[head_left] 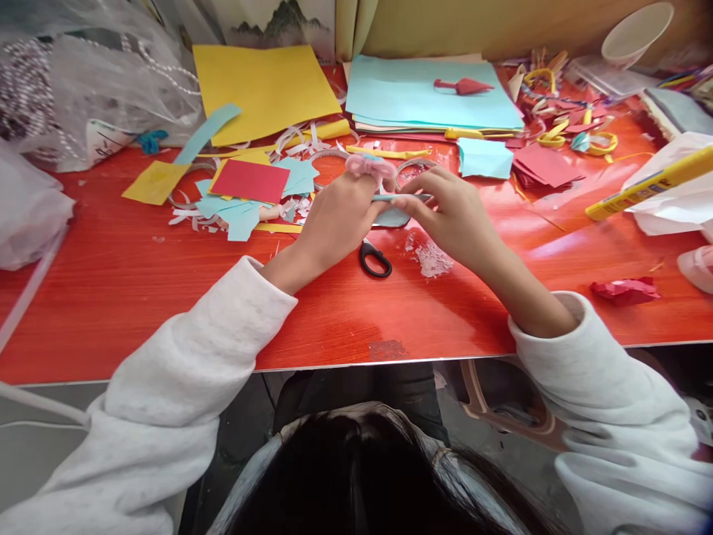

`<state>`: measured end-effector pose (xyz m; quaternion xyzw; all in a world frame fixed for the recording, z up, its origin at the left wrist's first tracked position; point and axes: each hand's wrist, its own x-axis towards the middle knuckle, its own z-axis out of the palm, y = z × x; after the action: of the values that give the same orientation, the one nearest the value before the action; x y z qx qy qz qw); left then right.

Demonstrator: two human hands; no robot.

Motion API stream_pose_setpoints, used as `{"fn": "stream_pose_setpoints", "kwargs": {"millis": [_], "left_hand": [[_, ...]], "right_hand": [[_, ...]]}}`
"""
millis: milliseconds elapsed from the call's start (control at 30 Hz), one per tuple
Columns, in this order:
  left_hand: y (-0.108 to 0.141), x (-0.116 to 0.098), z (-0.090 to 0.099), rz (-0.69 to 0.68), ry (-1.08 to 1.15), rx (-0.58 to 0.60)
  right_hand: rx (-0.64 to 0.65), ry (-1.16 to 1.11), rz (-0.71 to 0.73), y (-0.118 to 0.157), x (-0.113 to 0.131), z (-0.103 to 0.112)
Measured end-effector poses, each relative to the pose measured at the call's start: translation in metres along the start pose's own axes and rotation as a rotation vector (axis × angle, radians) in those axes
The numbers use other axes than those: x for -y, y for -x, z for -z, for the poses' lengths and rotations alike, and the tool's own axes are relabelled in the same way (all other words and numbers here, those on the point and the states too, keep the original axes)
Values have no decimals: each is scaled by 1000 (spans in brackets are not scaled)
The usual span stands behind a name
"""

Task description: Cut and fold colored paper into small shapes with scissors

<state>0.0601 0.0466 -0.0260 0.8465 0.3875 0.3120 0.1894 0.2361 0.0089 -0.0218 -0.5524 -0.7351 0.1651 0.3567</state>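
"One black, oval-ringed scissor handle (364, 261), nearest, twelve o'clock."
"And the hands?"
"Just beyond: left hand (341, 212) curled, right hand (452, 212) pinching, both gripping a slim, straight, pale-blue piece (384, 198)."
"Farther?"
"Smooth yellow paper sheet (264, 89), eleven o'clock; flat light-blue paper stack (406, 96), one."

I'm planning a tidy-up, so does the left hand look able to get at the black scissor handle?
Probably yes: the black scissor handle lies uncovered close by, though the left hand holds a thin blue piece.
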Motion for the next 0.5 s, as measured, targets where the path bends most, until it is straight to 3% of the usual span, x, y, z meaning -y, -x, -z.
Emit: {"fn": "stream_pose_setpoints", "kwargs": {"millis": [233,500], "left_hand": [[3,-1,-1,13,-12,-3],[3,5,-3,-1,-42,-20]], "right_hand": [[-53,30,21,1,4,2],[3,-19,47,2,5,1]]}}
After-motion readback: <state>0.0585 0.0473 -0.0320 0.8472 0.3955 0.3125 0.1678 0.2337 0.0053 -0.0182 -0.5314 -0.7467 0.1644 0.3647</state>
